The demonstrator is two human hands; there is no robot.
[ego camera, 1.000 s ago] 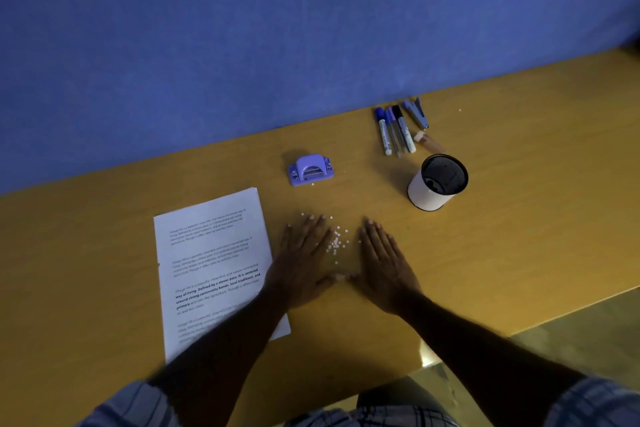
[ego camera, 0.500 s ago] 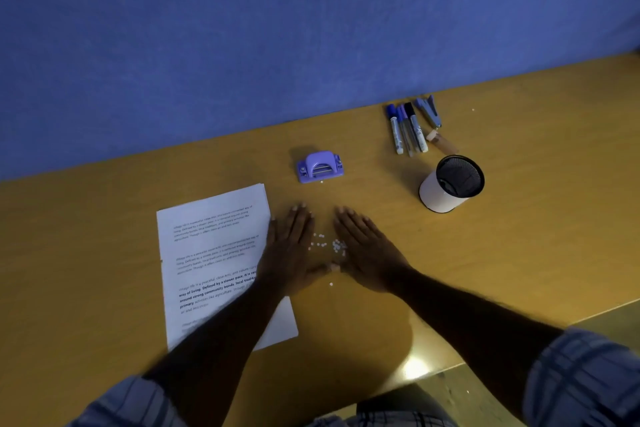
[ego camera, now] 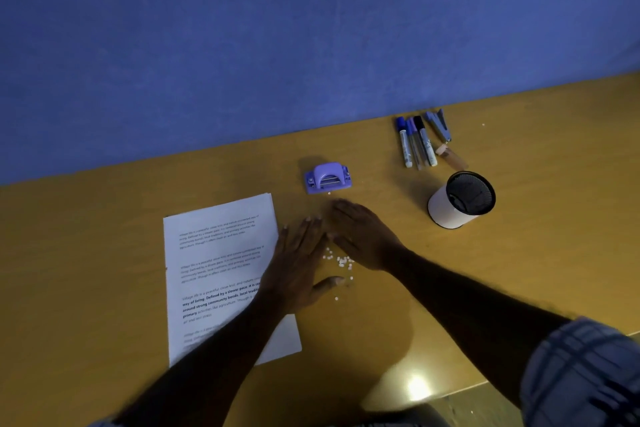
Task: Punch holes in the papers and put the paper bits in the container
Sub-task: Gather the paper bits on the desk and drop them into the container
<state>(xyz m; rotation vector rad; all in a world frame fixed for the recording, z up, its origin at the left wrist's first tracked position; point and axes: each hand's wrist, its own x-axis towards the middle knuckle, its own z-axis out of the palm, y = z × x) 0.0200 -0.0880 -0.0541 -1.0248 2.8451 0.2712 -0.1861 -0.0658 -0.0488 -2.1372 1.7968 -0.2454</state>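
Head view: at the lower right of the frame one plaid sleeve (ego camera: 581,374) is seen, and two bare forearms are stretched up toward the centre. Two hands are counted. The left hand (ego camera: 298,267) is laid flat on the table (ego camera: 104,253), its fingers straight and close together, its thumb spread out to the right, and its heel is lapped over the right edge of the papers (ego camera: 221,274), one stack of printed sheets at centre left. The right hand (ego camera: 363,239) is also laid out with straight, closed fingers, angled to the upper left so that its fingertips are brought near those of the left; nothing is gripped by either. The paper bits (ego camera: 341,262), one small cluster too fine to be counted, are enclosed in the wedge between the two palms, just above the left thumb, with a few strays below it. Higher up, one purple hole punch (ego camera: 327,178) is set above the fingertips. To the right, one white container (ego camera: 460,199) with a dark mesh inside is stood upright, well apart from the bits. Beyond it three markers (ego camera: 415,144) and one stapler (ego camera: 439,125) are laid side by side before the blue wall (ego camera: 277,45).
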